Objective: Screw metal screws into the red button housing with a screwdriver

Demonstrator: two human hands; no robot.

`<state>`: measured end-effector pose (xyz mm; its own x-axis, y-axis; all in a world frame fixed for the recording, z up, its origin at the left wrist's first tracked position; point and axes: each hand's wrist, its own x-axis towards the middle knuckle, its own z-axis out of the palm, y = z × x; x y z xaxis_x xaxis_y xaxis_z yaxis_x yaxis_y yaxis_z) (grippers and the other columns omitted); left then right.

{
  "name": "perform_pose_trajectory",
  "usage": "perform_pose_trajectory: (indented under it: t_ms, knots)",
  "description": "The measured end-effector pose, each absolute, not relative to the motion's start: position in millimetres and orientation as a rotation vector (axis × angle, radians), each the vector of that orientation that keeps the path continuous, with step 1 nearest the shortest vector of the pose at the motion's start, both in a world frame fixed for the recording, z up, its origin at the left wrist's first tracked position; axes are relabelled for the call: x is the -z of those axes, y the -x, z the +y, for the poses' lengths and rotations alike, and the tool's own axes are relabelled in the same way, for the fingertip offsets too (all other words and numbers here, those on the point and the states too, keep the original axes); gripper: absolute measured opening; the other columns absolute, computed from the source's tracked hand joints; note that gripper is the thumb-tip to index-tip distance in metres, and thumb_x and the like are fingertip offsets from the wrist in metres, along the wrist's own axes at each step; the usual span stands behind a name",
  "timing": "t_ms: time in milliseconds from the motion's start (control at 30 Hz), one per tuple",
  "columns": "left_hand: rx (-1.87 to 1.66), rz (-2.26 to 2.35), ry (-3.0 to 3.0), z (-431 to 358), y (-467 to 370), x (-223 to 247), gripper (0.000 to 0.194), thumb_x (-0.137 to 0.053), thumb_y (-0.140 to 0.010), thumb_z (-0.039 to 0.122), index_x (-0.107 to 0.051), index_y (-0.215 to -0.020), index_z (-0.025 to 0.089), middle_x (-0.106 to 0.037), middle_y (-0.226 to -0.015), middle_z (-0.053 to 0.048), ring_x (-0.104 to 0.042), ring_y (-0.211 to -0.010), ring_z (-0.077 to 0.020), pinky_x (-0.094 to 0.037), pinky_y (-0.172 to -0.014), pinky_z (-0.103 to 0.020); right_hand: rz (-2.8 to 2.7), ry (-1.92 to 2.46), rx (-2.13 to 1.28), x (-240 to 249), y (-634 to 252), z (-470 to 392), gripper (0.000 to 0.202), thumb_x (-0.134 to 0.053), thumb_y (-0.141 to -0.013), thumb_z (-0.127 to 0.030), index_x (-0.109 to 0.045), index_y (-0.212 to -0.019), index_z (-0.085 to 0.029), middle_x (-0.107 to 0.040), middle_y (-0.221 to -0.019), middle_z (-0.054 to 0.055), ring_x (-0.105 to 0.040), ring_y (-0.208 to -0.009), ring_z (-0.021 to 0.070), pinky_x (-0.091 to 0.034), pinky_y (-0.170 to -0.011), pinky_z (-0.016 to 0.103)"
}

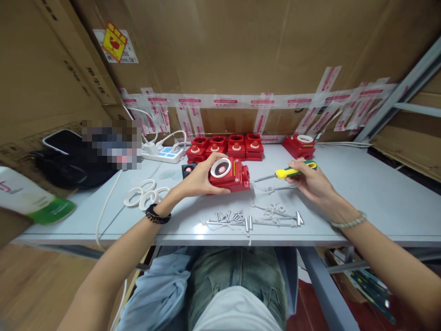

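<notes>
My left hand (199,178) is closed around a red plastic housing (236,174) with a white ring set in its top face, holding it on the table. In my right hand (310,180) is a screwdriver (285,172) with a yellow and green handle. Its shaft points left and the tip meets the lower right end of the housing, where a small screw may sit. Just below the screwdriver lies a thin metal rod (280,188) with white string. Several screws (230,217), short metal pins (248,224) and more rods lie near the table's front edge.
Several similar red housings (236,148) stand in a row behind, and another red housing (299,146) with a white ring sits at the back right. Loose white rings (133,196) lie left of my wrist. A power strip (164,154), cables, a phone (59,140) and a green-white tube (37,197) occupy the left.
</notes>
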<state>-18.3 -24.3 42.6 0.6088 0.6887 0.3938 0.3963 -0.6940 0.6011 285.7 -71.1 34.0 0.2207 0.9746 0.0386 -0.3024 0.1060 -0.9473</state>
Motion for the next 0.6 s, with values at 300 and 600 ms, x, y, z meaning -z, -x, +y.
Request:
perform_pose_trajectory:
  t_ms: [300,600]
  knots:
    - [-0.785,0.859,-2.426,-27.6,11.3,-35.9,0.072,-0.082,-0.065,0.043,-0.043,-0.122,0.022,-0.061,-0.121,-0.007,-0.063,-0.105,-0.0238,-0.05,-0.094,-0.039,-0.981,1.137,-0.989,-34.4,-286.1,-80.4,0.036,-0.088,-0.058,-0.03,-0.059,-0.077,-0.02,-0.064,-0.065,-0.005,-0.067,-0.055,0.0129,-0.059,-0.048,0.021]
    - [-0.672,0.864,-2.491,-27.3,-9.8,-27.5,0.069,-0.079,-0.069,0.043,-0.046,-0.126,0.022,-0.058,-0.128,-0.01,-0.059,-0.113,-0.0276,-0.047,-0.097,-0.043,-1.013,1.338,-0.925,-22.6,-298.2,-84.1,0.053,-0.092,-0.05,-0.04,-0.048,-0.074,-0.022,-0.064,-0.065,-0.004,-0.069,-0.061,0.0153,-0.057,-0.048,0.021]
